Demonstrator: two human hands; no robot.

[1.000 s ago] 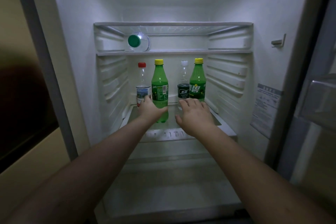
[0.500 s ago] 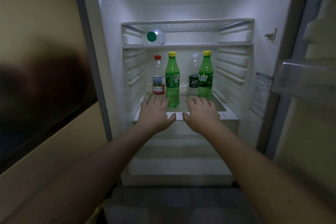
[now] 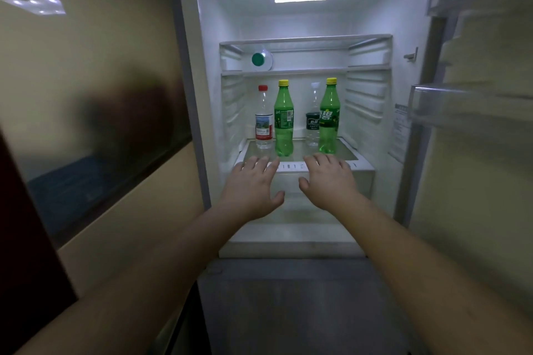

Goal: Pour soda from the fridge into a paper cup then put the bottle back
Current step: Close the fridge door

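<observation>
Two green soda bottles with yellow caps stand upright on the fridge's glass shelf [image 3: 357, 163]: the left soda bottle [image 3: 283, 121] and the right soda bottle [image 3: 329, 118]. My left hand [image 3: 253, 187] hovers in front of the shelf's edge, below the left soda bottle, fingers spread and holding nothing. My right hand [image 3: 328, 179] is beside it, below the right soda bottle, also spread and empty. Neither hand touches a bottle. No paper cup is in view.
A clear water bottle with a red cap [image 3: 263, 121] stands left of the sodas; a clear bottle with a dark label [image 3: 313, 118] stands between them. A green-capped bottle [image 3: 261, 60] lies on the upper shelf. The open fridge door with bins [image 3: 473, 106] is at right.
Both hands have drawn back from the bottles, out to the shelf's front edge. The view has pulled away from the fridge and turned, so the cabinet at left and the door shelves show more.
</observation>
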